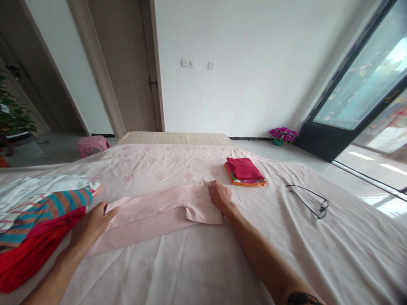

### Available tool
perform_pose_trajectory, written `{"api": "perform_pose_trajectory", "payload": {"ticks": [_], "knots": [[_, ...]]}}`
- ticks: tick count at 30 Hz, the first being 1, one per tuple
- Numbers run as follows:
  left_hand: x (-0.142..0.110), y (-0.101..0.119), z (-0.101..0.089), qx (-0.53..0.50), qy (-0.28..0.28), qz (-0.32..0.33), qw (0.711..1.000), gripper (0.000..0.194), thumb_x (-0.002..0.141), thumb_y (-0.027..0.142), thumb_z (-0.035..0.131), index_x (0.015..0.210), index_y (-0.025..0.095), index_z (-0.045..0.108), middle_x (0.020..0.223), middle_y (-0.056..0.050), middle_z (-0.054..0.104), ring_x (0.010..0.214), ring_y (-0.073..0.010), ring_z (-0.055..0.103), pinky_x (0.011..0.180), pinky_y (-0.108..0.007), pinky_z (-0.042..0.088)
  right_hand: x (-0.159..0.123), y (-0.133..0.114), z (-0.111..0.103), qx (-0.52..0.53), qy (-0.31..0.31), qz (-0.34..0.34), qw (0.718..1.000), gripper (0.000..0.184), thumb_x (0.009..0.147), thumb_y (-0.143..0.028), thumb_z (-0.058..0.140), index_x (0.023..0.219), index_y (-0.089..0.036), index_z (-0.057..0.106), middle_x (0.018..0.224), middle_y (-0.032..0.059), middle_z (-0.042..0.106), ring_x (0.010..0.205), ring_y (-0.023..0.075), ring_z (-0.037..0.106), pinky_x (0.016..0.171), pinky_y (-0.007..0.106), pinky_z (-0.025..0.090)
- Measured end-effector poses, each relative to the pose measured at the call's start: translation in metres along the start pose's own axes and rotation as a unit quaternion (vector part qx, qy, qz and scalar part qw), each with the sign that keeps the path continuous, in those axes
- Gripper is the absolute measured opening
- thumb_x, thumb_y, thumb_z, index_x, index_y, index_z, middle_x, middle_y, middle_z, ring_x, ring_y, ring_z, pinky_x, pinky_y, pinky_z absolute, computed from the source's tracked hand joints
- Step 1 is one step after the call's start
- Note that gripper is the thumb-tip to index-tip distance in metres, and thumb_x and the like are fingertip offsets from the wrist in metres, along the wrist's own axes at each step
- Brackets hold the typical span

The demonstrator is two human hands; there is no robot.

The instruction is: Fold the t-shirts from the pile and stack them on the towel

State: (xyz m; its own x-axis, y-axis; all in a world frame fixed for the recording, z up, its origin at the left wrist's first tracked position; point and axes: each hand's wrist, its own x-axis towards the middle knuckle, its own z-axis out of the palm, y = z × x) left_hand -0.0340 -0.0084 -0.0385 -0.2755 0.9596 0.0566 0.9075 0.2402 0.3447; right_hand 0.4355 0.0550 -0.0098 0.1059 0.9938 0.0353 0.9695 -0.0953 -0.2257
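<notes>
A pale pink short-sleeved shirt lies folded lengthwise across the bed, one sleeve showing near its right end. My left hand is closed on the shirt's left end, with thumb and fingers around the edge. At the other end, my right hand has its fingers bent over the far corner of the cloth. Just beyond that hand sits a small stack of folded clothes, dark red on top and orange below. Beside my left forearm is a loose heap of clothes in white, striped blue-brown and red.
Black-framed glasses rest on the pale flowered bedsheet to the right. A pink stool stands past the bed's left side. Purple flowers in a green pot stand by the wall, near a dark-framed glass door.
</notes>
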Motion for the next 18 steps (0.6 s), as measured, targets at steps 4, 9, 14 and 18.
{"api": "perform_pose_trajectory", "payload": {"ticks": [4,9,14,18], "knots": [[0.011,0.008,-0.005,0.015,0.044,0.015,0.999,0.046,0.089,0.061,0.038,0.098,0.02,0.057,0.093,-0.01,0.07,0.091,-0.0305,0.067,0.072,-0.034,0.047,0.005,0.002,-0.01,0.013,0.033,-0.028,0.999,0.037,0.103,-0.038,0.032,0.131,-0.025,0.051,0.117,0.0092,0.069,0.103,0.0242,0.066,0.082,0.032,0.042],[0.025,0.018,-0.006,0.026,0.082,0.03,0.996,0.043,0.092,0.05,0.041,0.115,0.016,0.056,0.108,-0.013,0.067,0.099,-0.0303,0.064,0.078,-0.036,0.047,0.017,0.001,-0.01,0.004,0.035,-0.001,0.999,0.043,0.102,-0.039,0.034,0.142,-0.027,0.043,0.127,0.0092,0.065,0.108,0.0249,0.064,0.088,0.034,0.043],[0.014,0.018,0.005,0.156,0.111,0.036,0.981,0.052,0.095,0.047,0.037,0.131,0.014,0.054,0.123,-0.022,0.059,0.109,-0.0374,0.057,0.088,-0.047,0.045,0.019,0.003,0.0,-0.004,0.0,0.016,1.0,0.043,0.102,-0.04,0.033,0.139,-0.025,0.048,0.127,0.0107,0.064,0.113,0.0251,0.062,0.093,0.035,0.041],[0.002,0.022,0.004,0.168,0.161,0.016,0.972,0.05,0.096,0.047,0.038,0.133,0.017,0.054,0.128,-0.019,0.057,0.115,-0.0383,0.052,0.094,-0.051,0.041,0.014,0.012,-0.018,0.027,-0.009,0.005,1.0,0.042,0.101,-0.041,0.034,0.135,-0.025,0.053,0.125,0.011,0.065,0.113,0.0242,0.062,0.09,0.033,0.043]]}}
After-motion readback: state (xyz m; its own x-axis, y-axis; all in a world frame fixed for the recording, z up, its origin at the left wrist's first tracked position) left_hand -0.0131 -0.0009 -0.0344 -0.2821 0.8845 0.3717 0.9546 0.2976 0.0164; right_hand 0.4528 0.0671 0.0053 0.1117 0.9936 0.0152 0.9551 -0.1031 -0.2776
